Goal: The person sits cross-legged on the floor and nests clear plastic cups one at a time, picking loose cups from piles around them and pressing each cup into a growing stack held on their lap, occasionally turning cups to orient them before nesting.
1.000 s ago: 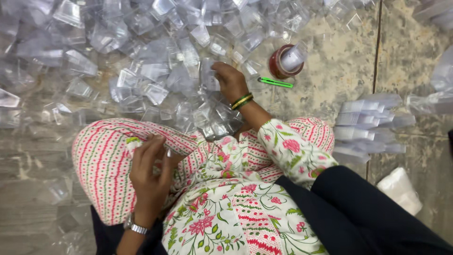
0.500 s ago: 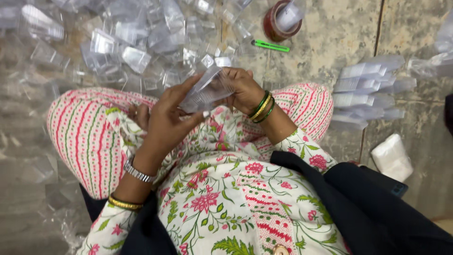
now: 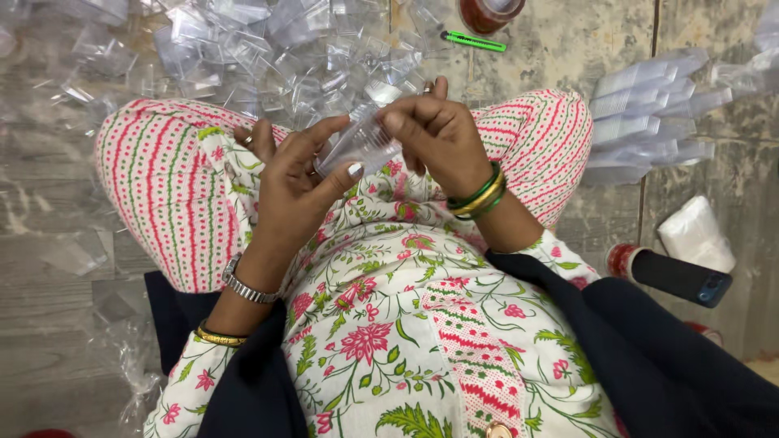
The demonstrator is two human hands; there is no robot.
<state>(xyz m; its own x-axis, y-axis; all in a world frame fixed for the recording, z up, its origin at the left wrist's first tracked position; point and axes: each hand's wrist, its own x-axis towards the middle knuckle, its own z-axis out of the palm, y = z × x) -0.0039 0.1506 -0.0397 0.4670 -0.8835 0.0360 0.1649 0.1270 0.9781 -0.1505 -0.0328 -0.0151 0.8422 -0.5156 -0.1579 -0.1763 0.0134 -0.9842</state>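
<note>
We hold a small clear plastic box [image 3: 357,144] above our lap, between the knees, pinched from both sides so it stays steady while the fingers work on it. Our left hand [image 3: 294,182] cups it from below, fingers curled and thumb pressed along its near edge; our right hand [image 3: 434,134] closes over its top end, wrist bent inward. Just beyond lies a heap of clear boxes [image 3: 276,57] on the floor [image 3: 568,49], with a green cutter [image 3: 473,40] and stacked boxes [image 3: 641,113] to the right.

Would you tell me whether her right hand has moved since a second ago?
Yes: the right hand came back from the heap of clear pieces to her lap.
</note>
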